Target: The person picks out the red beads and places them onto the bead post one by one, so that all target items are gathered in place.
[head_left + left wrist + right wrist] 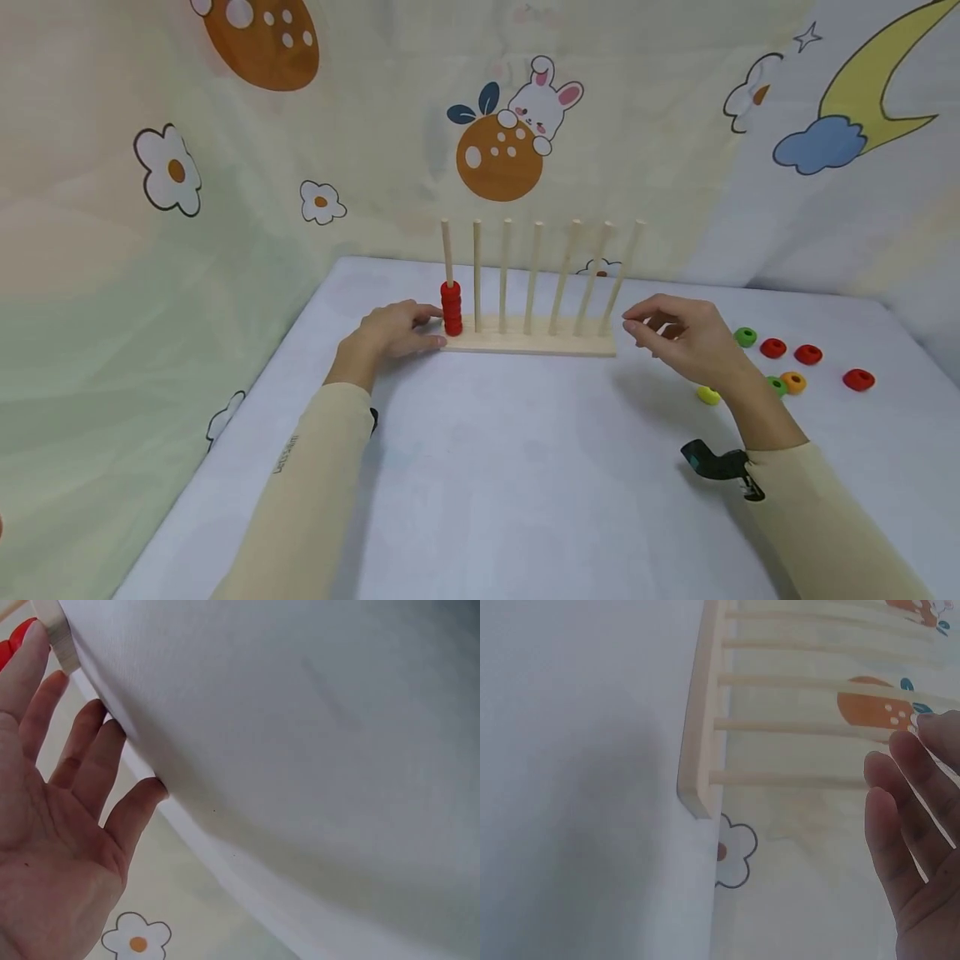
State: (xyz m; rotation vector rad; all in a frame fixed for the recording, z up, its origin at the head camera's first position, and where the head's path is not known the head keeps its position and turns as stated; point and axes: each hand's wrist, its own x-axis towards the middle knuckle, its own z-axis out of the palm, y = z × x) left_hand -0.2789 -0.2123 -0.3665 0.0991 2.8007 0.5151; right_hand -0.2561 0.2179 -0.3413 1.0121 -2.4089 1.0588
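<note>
A wooden peg rack (pixel 540 343) with several upright pegs stands toward the back of the table. Several red beads (pixel 452 308) are stacked on its leftmost peg, whose upper part is bare. My left hand (pixel 393 329) holds the left end of the base, thumb at the front and index finger behind. In the left wrist view, the other fingers of that hand (pixel 67 802) spread loosely beside the base's end. Off the rack's right end hovers my right hand (pixel 678 329), fingers loosely bent. No bead shows between its fingertips (pixel 881 802) in the right wrist view.
Loose beads lie to the right, beyond my right wrist: green (pixel 745 337), red (pixel 808 355), orange (pixel 793 382) and yellow (pixel 708 395). A second green bead touches the orange one. A patterned cloth (pixel 375 125) hangs behind the white table (pixel 525 467).
</note>
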